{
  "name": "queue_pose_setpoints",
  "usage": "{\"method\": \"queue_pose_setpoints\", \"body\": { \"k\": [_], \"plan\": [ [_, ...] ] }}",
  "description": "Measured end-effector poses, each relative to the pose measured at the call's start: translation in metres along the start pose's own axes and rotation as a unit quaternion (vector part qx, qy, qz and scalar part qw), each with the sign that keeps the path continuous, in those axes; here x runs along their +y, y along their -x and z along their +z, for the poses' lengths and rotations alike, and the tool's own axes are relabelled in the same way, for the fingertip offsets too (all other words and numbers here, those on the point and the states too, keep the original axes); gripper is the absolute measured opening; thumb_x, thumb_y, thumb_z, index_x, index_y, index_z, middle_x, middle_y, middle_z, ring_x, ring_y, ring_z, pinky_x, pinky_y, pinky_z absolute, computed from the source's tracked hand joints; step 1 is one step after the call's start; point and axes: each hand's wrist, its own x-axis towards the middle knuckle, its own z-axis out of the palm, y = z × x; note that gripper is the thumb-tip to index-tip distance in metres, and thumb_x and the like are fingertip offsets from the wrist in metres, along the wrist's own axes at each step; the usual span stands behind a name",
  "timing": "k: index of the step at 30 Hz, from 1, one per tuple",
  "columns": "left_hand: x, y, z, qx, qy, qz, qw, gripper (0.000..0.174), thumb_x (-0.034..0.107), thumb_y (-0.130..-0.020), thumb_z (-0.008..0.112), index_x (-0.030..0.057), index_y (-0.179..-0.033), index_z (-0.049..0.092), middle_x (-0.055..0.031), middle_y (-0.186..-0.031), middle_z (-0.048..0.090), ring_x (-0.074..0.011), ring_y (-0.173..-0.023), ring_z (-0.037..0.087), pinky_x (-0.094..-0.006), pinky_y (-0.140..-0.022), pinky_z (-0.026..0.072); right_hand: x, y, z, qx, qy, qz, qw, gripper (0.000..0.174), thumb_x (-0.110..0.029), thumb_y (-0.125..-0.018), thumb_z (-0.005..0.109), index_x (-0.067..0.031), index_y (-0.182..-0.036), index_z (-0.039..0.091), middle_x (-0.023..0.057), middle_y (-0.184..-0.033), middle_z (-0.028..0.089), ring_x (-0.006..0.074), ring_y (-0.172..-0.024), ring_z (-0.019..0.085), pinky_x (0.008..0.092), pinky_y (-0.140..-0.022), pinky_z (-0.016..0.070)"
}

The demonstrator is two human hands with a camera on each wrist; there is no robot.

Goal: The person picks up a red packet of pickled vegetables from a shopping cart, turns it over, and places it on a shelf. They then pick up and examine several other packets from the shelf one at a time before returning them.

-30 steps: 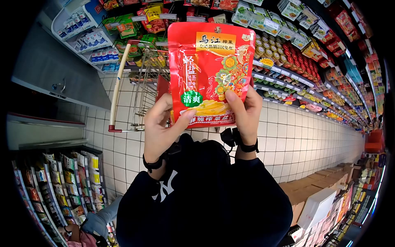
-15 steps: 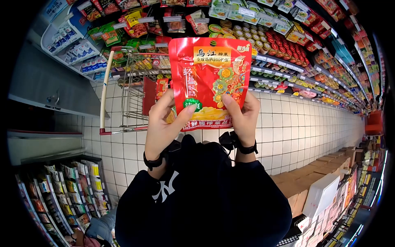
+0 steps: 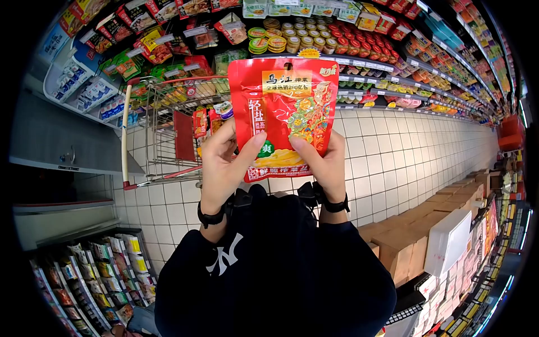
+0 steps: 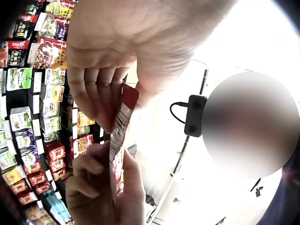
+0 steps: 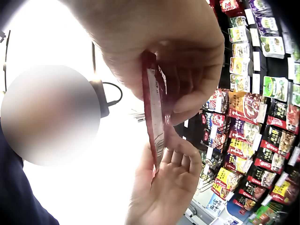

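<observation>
Both hands hold up a red food pouch [image 3: 283, 112] with Chinese lettering, a green round label and a picture of yellow strips. My left hand [image 3: 224, 160] pinches its lower left side, thumb across the front and fingers behind. On the lower right side, my right hand [image 3: 325, 163] pinches it the same way. Edge-on in the left wrist view, the pouch [image 4: 121, 126] looks thin, with a barcode on its back. The right wrist view also shows the pouch [image 5: 153, 112] from its edge, between thumb and fingers of each hand.
A wire shopping cart [image 3: 160, 129] with several packets stands at the left. Shelves of jars [image 3: 359, 48] and packaged food run along the far side of the tiled floor [image 3: 387, 151]. Cardboard boxes [image 3: 404, 247] line the right. Another rack of packets [image 3: 101, 275] stands at lower left.
The view has turned, so the cart and shelves shift leftward and more of the cart's contents show. The pouch sits slightly lower in view, still held by both hands.
</observation>
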Motion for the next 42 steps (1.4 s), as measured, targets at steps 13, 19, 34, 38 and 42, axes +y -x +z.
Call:
{"method": "queue_pose_setpoints", "body": {
  "k": [13,19,34,38,42],
  "plan": [
    [-0.019,0.039,0.089,-0.069,-0.012,0.008,0.998,0.012,0.008,-0.093,0.054,-0.0032,-0.094,0.057,-0.0017,-0.089,0.061,-0.0029,-0.081,0.052,-0.0191,-0.072,0.0424,-0.034,0.07,-0.083,0.078,-0.023,-0.05,0.995,0.02,-0.007,-0.084,0.066,0.0038,-0.101,0.061,0.007,-0.091,0.067,0.0083,-0.08,0.062,0.0232,-0.069,0.0503],
    [-0.019,0.05,0.126,-0.073,-0.038,0.015,0.997,0.012,0.01,-0.093,0.054,-0.0022,-0.092,0.057,-0.0017,-0.087,0.062,-0.0028,-0.078,0.053,-0.0187,-0.071,0.0424,-0.051,0.096,-0.114,0.079,-0.003,-0.027,0.997,0.024,-0.009,-0.085,0.066,0.0036,-0.104,0.06,0.0071,-0.096,0.067,0.0083,-0.083,0.061,0.0232,-0.071,0.05],
    [-0.039,0.013,0.194,-0.152,-0.007,0.034,0.988,0.011,0.009,-0.093,0.054,-0.0015,-0.089,0.056,-0.0005,-0.083,0.06,-0.0021,-0.073,0.052,-0.0185,-0.068,0.0409,-0.066,0.133,-0.174,0.181,0.032,-0.044,0.982,0.028,-0.012,-0.087,0.062,0.0047,-0.11,0.058,0.0068,-0.098,0.065,0.0087,-0.086,0.06,0.0242,-0.077,0.0479],
    [-0.043,0.009,0.194,-0.163,0.012,0.034,0.986,0.011,0.008,-0.092,0.055,-0.0017,-0.088,0.057,-0.0007,-0.083,0.06,-0.0025,-0.073,0.052,-0.0189,-0.067,0.041,-0.068,0.129,-0.172,0.199,0.031,-0.043,0.979,0.029,-0.011,-0.087,0.062,0.0047,-0.111,0.057,0.0069,-0.098,0.065,0.0088,-0.086,0.06,0.0239,-0.076,0.048],
    [-0.061,-0.021,0.224,-0.163,0.03,0.021,0.986,0.012,0.009,-0.092,0.055,-0.0022,-0.088,0.057,-0.0005,-0.082,0.06,-0.0024,-0.073,0.052,-0.019,-0.067,0.0414,-0.069,0.106,-0.209,0.213,0.028,-0.048,0.975,0.03,-0.012,-0.088,0.061,0.0046,-0.113,0.056,0.0074,-0.098,0.066,0.0088,-0.085,0.061,0.0237,-0.075,0.0485]
  ]
}}
